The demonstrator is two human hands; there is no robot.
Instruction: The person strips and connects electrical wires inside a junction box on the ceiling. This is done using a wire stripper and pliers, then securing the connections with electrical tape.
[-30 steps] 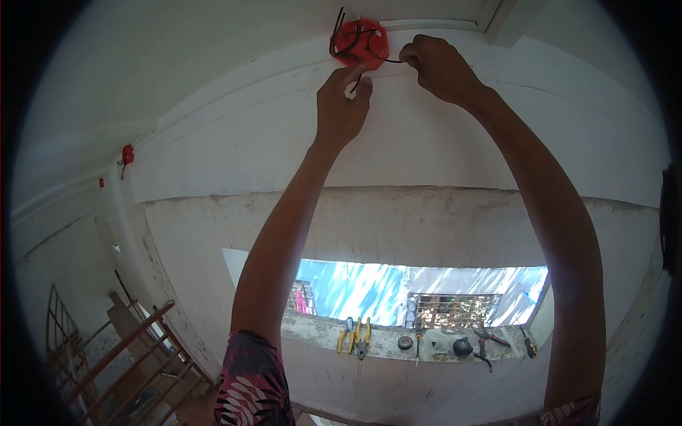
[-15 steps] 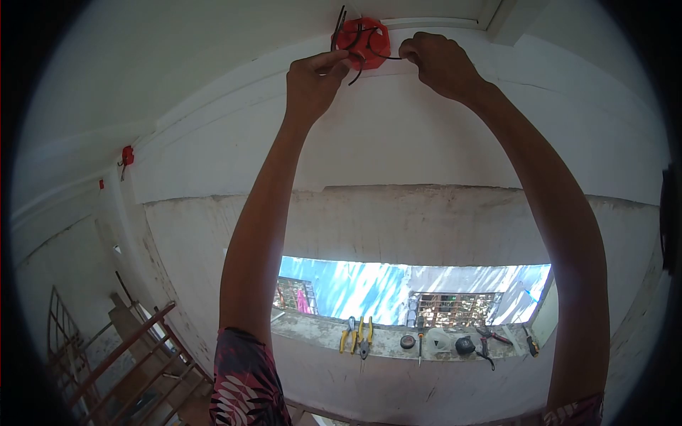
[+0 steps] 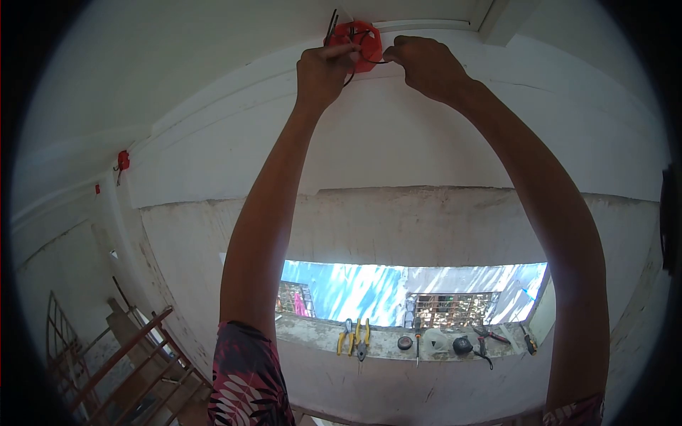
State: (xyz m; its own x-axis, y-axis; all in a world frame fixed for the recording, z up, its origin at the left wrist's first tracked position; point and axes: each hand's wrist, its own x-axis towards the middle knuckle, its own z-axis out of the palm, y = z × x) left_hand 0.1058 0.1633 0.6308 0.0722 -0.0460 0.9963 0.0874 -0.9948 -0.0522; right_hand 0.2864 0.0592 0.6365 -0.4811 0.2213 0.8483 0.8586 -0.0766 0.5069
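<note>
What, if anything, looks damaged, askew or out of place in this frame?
The wall band above the window opening looks stained, with a ragged, dark upper edge, unlike the whiter wall above it. Black wires stick out of the red box, but nothing there looks clearly damaged.

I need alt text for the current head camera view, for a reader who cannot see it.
A raised right hand pinches a black wire from a red octagonal junction box high on a white wall, with the left hand at the box. Below, yellow-handled pliers and a screwdriver lie on a window ledge.
</note>
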